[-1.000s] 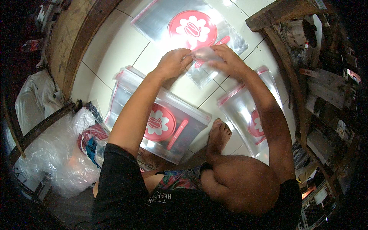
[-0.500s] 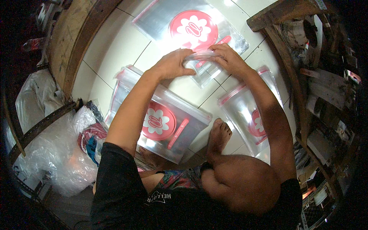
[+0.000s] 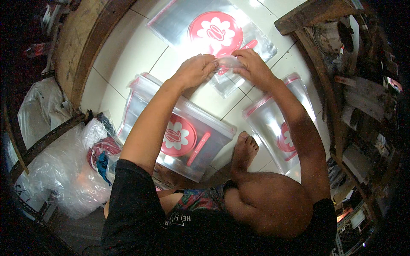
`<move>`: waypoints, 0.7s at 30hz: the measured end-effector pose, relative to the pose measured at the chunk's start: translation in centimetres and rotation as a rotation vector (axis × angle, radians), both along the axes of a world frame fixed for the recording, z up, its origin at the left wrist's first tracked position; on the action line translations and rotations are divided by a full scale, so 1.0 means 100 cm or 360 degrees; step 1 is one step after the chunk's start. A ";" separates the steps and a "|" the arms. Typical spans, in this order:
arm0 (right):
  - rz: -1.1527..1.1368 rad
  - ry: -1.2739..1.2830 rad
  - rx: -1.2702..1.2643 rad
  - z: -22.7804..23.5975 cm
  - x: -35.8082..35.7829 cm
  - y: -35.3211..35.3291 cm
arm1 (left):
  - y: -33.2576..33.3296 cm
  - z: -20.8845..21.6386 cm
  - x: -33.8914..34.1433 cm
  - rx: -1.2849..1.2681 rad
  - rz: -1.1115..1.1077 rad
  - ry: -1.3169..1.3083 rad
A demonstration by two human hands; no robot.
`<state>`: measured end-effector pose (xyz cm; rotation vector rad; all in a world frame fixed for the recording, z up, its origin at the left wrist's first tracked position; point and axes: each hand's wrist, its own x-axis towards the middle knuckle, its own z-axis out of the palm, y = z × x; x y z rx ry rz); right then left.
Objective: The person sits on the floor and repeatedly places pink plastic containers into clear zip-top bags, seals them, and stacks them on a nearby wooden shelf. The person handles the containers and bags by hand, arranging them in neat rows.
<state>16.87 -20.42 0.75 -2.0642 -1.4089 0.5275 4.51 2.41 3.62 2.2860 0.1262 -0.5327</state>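
Clear plastic bags printed with a pink disc and white flower (image 3: pixel 200 25) lie flat on the floor, far in the middle. At their near edge my left hand (image 3: pixel 193 71) and my right hand (image 3: pixel 255 69) face each other, fingers closed on a clear plastic bag (image 3: pixel 228 63). Its film is bunched up between my fingertips. Glare hides whether it belongs to the far bags or is separate. A flap of clear film (image 3: pixel 228 85) with a pink edge lies below my hands. Under my left forearm rests a stack of similar bags (image 3: pixel 213 149).
Another stack of printed bags (image 3: pixel 265 123) lies by my right forearm, near my bare foot (image 3: pixel 244 151). Crumpled plastic wrapping (image 3: pixel 51 162) fills the left side. A wooden board (image 3: pixel 87 47) stands at the far left, wooden frames (image 3: pixel 307 19) at the right. The floor is pale tile (image 3: pixel 106 81).
My left hand's fingers and thumb have closed together and shifted slightly right. The film between my hands is more bunched and raised. The stacks stay where they were.
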 end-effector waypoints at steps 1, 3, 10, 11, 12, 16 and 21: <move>-0.0018 0.0081 0.0008 -0.002 0.002 0.000 | 0.001 -0.001 -0.002 0.0028 -0.0028 -0.0057; -0.0051 0.0245 0.0023 -0.007 0.006 -0.002 | 0.001 0.003 -0.005 0.0030 -0.0047 -0.0117; 0.0017 0.0098 0.0037 -0.003 0.003 -0.003 | -0.004 -0.001 -0.001 0.0007 0.0152 -0.0077; 0.0063 -0.0035 0.0063 0.002 0.001 -0.003 | -0.006 -0.001 -0.001 -0.0010 0.0197 -0.0087; 0.0110 -0.0169 0.0090 0.005 -0.002 -0.004 | -0.006 -0.002 -0.001 -0.0042 0.0188 -0.0097; 0.0007 -0.0126 0.0063 0.003 -0.006 -0.004 | -0.005 0.007 0.004 -0.0109 0.0153 0.0134; -0.0124 0.0364 -0.0059 0.004 0.004 -0.002 | -0.002 0.013 0.005 -0.0011 0.0013 0.0084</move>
